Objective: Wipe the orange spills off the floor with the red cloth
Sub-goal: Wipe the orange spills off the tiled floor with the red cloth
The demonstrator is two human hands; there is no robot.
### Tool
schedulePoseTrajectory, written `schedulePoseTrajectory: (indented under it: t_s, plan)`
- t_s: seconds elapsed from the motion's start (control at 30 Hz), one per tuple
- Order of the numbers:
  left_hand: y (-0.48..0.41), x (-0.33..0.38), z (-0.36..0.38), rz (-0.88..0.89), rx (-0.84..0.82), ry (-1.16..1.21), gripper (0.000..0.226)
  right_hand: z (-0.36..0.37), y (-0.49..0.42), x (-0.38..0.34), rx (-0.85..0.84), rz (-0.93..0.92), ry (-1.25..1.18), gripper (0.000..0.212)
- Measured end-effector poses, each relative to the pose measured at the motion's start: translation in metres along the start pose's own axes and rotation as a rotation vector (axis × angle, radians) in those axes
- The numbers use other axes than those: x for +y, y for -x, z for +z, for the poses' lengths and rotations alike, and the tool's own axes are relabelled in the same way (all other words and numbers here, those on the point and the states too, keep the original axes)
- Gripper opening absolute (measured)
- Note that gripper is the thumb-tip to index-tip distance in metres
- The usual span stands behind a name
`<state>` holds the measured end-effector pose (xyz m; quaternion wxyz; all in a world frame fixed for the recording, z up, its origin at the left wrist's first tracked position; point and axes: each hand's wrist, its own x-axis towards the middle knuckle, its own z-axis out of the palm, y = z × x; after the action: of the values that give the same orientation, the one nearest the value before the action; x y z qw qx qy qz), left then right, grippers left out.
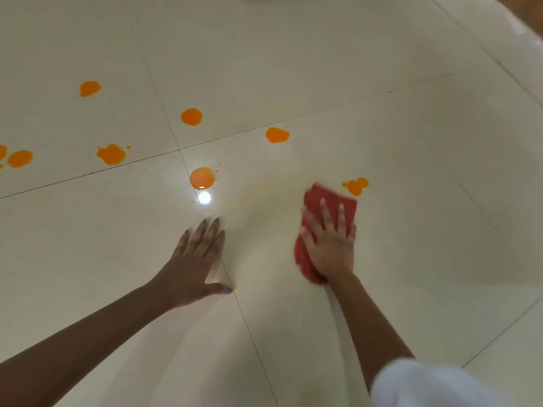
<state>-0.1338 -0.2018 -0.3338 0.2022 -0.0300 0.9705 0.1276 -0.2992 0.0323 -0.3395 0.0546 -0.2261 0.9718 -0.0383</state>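
My right hand [330, 245] lies flat on the red cloth [316, 201] and presses it to the cream tiled floor [411, 157]. Just beyond the cloth's far right corner sits an orange spill [356, 185], touching or nearly touching the cloth. Several more orange spills dot the floor: one [202, 177] under a light glare, one [277, 135] farther off, one [191, 116], one [111, 154] with splashes, one [90, 88] far left. My left hand [195, 259] rests flat on the floor with fingers spread, holding nothing.
Further orange spills [20, 158] lie at the left edge of view. A bright ceiling-light reflection [204, 197] shines on the tile. A white sleeve [426, 383] shows at the lower right. A brown edge [526, 13] runs across the top right corner.
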Motion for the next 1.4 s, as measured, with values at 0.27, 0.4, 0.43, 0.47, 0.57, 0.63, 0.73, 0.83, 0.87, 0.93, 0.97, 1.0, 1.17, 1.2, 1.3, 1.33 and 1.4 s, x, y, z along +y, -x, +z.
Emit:
schedulePoseTrajectory:
  t_s: [0.27, 0.4, 0.43, 0.47, 0.57, 0.63, 0.73, 0.83, 0.87, 0.93, 0.97, 1.0, 1.17, 1.2, 1.3, 1.33, 1.4]
  plan:
    - [0.002, 0.001, -0.004, -0.025, 0.023, 0.117, 0.117, 0.029, 0.093, -0.06, -0.046, -0.431, -0.02, 0.052]
    - [-0.003, 0.01, -0.001, 0.025, 0.048, 0.065, 0.117, 0.011, 0.051, 0.007, 0.007, -0.169, 0.038, 0.053]
    - [-0.005, 0.013, 0.001, 0.044, 0.055, 0.066, 0.116, 0.005, 0.024, 0.003, -0.029, -0.067, 0.033, 0.054]
    - [-0.007, 0.016, 0.002, 0.053, 0.059, 0.065, 0.115, 0.002, 0.003, -0.009, -0.053, -0.005, 0.01, 0.056]
    - [-0.011, 0.02, 0.0, 0.042, 0.041, 0.056, 0.117, 0.008, -0.012, -0.064, -0.064, -0.088, -0.093, 0.063]
    - [-0.014, 0.026, -0.006, 0.039, 0.017, 0.005, 0.116, 0.008, 0.016, -0.073, -0.053, -0.209, -0.143, 0.065]
    - [-0.01, 0.025, -0.011, -0.013, -0.083, -0.091, 0.116, 0.017, 0.054, -0.054, -0.036, -0.218, -0.1, 0.06]
    - [-0.01, 0.042, -0.029, -0.084, -0.215, -0.183, 0.115, 0.006, 0.07, -0.032, -0.108, 0.031, -0.188, 0.058]
    - [-0.012, 0.049, -0.039, -0.107, -0.257, -0.205, 0.116, -0.003, 0.071, -0.03, -0.131, 0.101, -0.221, 0.057]
    - [-0.013, 0.064, -0.061, -0.142, -0.341, -0.211, 0.112, -0.02, 0.074, -0.033, -0.202, 0.193, -0.287, 0.053]
    - [-0.014, 0.069, -0.071, -0.153, -0.373, -0.202, 0.109, -0.027, 0.075, -0.035, -0.238, 0.221, -0.31, 0.052]
    - [-0.017, 0.073, -0.079, -0.152, -0.381, -0.197, 0.105, -0.032, 0.076, -0.036, -0.266, 0.239, -0.323, 0.05]
    - [-0.04, 0.085, -0.092, -0.015, -0.21, -0.22, 0.093, -0.032, 0.067, -0.041, -0.252, 0.301, -0.291, 0.054]
    - [-0.048, 0.086, -0.088, 0.003, -0.185, -0.235, 0.094, -0.026, 0.061, -0.045, -0.234, 0.294, -0.258, 0.056]
    - [-0.067, 0.089, -0.063, 0.061, -0.167, -0.242, 0.097, -0.008, 0.05, -0.047, -0.237, 0.225, -0.153, 0.06]
    - [-0.069, 0.089, -0.053, 0.079, -0.16, -0.233, 0.098, -0.008, 0.05, -0.045, -0.221, 0.207, -0.129, 0.059]
    - [-0.077, 0.085, -0.039, 0.114, -0.145, -0.198, 0.103, -0.009, 0.057, -0.036, -0.191, 0.251, -0.129, 0.056]
